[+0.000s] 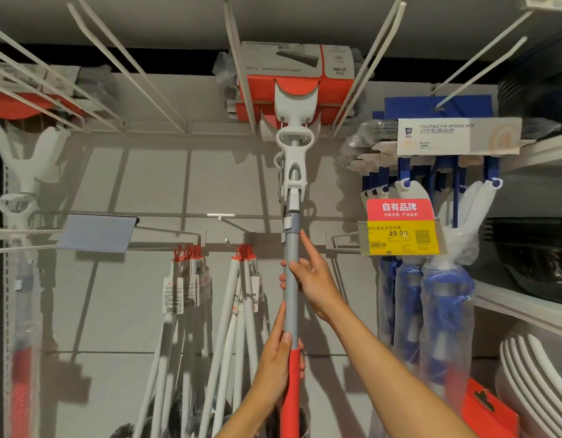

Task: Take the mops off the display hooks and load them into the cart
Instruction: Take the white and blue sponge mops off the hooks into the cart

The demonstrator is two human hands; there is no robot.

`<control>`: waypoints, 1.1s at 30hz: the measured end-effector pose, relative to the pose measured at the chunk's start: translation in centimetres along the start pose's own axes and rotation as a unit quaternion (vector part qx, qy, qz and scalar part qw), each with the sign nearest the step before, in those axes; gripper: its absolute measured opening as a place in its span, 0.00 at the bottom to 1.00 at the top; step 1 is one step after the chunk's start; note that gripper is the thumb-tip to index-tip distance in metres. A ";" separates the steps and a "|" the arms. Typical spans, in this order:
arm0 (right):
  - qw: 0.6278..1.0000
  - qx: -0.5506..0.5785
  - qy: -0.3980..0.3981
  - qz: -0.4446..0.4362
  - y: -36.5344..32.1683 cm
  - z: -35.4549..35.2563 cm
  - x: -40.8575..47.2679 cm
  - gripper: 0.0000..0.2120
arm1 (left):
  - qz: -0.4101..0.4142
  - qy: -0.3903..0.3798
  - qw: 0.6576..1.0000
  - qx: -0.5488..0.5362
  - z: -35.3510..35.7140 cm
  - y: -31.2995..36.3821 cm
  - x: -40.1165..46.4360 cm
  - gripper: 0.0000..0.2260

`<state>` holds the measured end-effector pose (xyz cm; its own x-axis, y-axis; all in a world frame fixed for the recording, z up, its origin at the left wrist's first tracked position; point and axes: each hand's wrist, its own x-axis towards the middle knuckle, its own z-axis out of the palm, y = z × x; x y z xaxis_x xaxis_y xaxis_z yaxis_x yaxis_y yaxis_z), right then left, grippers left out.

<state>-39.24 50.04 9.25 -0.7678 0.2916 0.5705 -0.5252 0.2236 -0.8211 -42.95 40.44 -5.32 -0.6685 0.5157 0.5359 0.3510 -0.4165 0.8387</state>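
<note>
While a mop [291, 279] hung from the overhead display hooks [241, 74] at the middle of the rack, a person took its handle in both hands. The right hand [308, 281] wrapped the grey upper shaft with its forefinger laid straight along the pole; the left hand [278, 365] closed around it lower down, where grey met the red sleeve. The mop stood close to upright, long axis running floor to ceiling, its white yoke and red-boxed head pointing up among the wires and the red end dropping out of view at the bottom edge. The head appeared to sit on the hooks yet, though the box hid the exact catch. More red-boxed mops were stacked behind it, another white-yoked mop [27, 172] hung at far left, and blue sponge mops [431, 279] crowded the right beside a yellow price tag [401, 237]. No cart showed, so the loading seemed hardly begun.
</note>
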 end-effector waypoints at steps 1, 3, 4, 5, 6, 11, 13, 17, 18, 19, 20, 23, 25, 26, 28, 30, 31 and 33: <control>1.000 0.002 0.004 -0.002 0.1 0.1 0.4 0.33 | 0.002 0.001 1.000 0.003 -0.1 0.0 0.4 0.22; 1.000 -0.002 0.007 -0.003 0.3 0.1 1.0 0.33 | -0.003 -0.001 1.000 0.005 -0.2 0.1 1.0 0.22; 1.000 -0.003 0.007 -0.001 0.5 0.1 1.1 0.33 | -0.007 -0.003 1.000 0.004 -0.3 0.1 1.1 0.22; 1.000 -0.004 0.006 0.001 0.8 0.0 1.2 0.33 | -0.012 -0.004 1.000 0.005 -0.4 -0.1 1.1 0.22; 1.000 -0.006 0.008 0.004 1.1 0.0 1.2 0.33 | -0.015 -0.006 1.000 0.006 -0.5 -0.3 1.2 0.22; 0.999 -0.040 0.011 0.012 2.7 -0.6 0.7 0.33 | -0.012 -0.008 0.999 0.045 -0.7 -1.9 1.1 0.30; 0.999 -0.045 0.015 0.010 3.1 -0.8 0.6 0.33 | -0.018 -0.007 0.998 0.058 -0.8 -2.4 1.4 0.36; 0.998 -0.065 0.016 -0.001 3.5 -0.9 0.9 0.32 | -0.057 -0.006 0.996 0.067 -0.8 -2.0 1.7 0.24; 0.997 -0.073 0.019 -0.005 3.8 -0.8 1.0 0.32 | -0.058 -0.003 0.995 0.076 -0.8 -1.9 1.7 0.22; 0.997 -0.079 0.024 -0.006 4.0 -0.8 1.1 0.32 | -0.062 -0.002 0.994 0.087 -1.0 -2.2 1.8 0.21; 0.996 -0.081 0.030 -0.006 4.3 -0.7 1.2 0.32 | -0.066 0.000 0.992 0.107 -1.1 -2.3 1.9 0.21; 0.994 -0.102 0.045 -0.012 4.9 -0.8 1.4 0.31 | -0.091 0.000 0.985 0.143 -1.5 -2.3 1.4 0.19; 0.991 -0.123 0.044 -0.018 4.9 -1.0 1.4 0.31 | -0.114 -0.006 0.983 0.146 -1.8 -2.5 0.8 0.19; 0.991 -0.130 0.039 -0.018 4.9 -1.1 1.5 0.31 | -0.118 -0.008 0.981 0.151 -1.9 -2.6 0.6 0.19; 0.989 -0.143 0.032 -0.019 4.9 -1.4 1.5 0.31 | -0.118 -0.026 0.979 0.163 -2.1 -2.4 0.3 0.25; 0.988 -0.152 0.031 -0.019 5.0 -1.7 1.6 0.31 | -0.121 -0.051 0.977 0.170 -2.1 -2.2 0.2 0.30; 0.988 -0.153 0.032 -0.018 5.0 -1.7 1.6 0.31 | -0.125 -0.060 0.975 0.174 -1.9 -2.0 0.2 0.29; 0.987 -0.157 0.036 -0.017 5.1 -1.7 1.7 0.31 | -0.128 -0.069 0.971 0.188 -1.7 -1.8 0.4 0.27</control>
<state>-42.63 53.30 6.09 -0.7177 0.3419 0.6067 -0.4023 0.5076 -0.7620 -45.01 40.09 -6.79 -0.6807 0.6718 0.2919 0.4174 0.0283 0.9083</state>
